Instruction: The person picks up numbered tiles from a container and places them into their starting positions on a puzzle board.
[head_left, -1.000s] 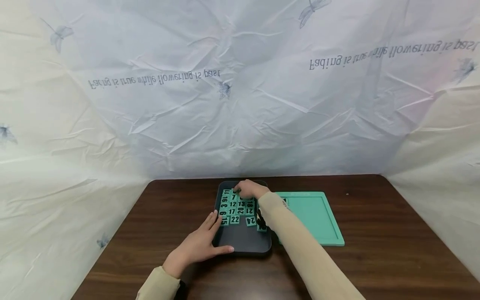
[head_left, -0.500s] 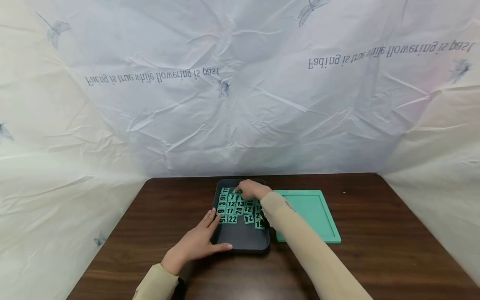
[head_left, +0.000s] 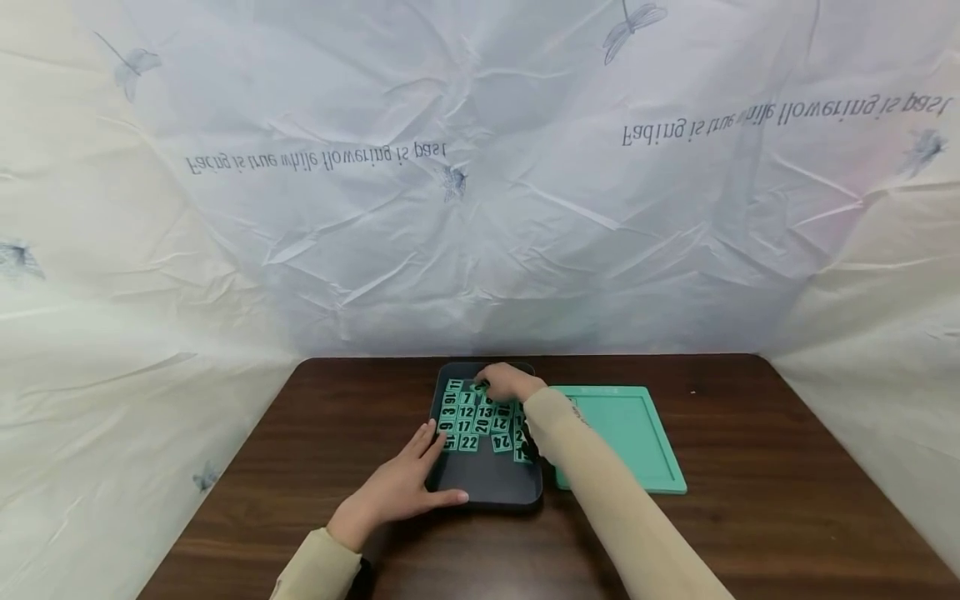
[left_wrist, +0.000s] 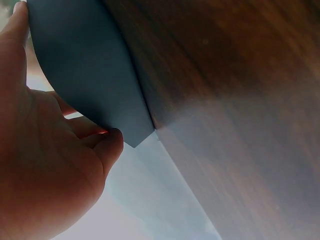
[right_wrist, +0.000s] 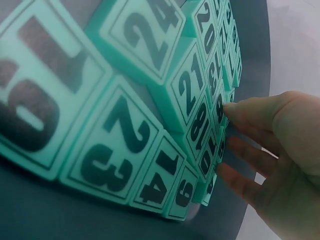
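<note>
Left hand (head_left: 397, 492), fingers spread flat, braces the dark tray (head_left: 483, 487) so it cannot slide. Right hand (head_left: 510, 382), fingertips extended, touches numbered tiles (head_left: 471, 417) at the far row.

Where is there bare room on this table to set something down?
Free: the dark wooden table right of the green framed board, and left of the left hand. Crowded: the black tray, where numbered green tiles fill its far half under the right hand.
</note>
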